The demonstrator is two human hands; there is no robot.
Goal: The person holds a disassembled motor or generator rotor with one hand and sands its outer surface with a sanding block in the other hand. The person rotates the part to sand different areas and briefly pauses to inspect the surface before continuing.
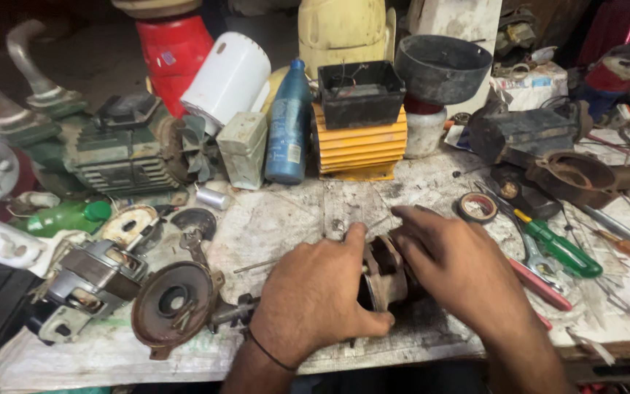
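Both my hands are clasped around a small rusty motor part lying on the stained white workbench near its front edge. My left hand grips it from the left, thumb up along its end, a thin black band on the wrist. My right hand covers it from the right, fingers curled over the top. Most of the part is hidden under my hands. A short shaft sticks out to the left of my left hand.
A rusty round end cover and a motor stator lie at the left. Green-handled screwdriver, tape roll and wrenches lie at the right. Behind stand a blue bottle, a yellow finned motor and a green pump.
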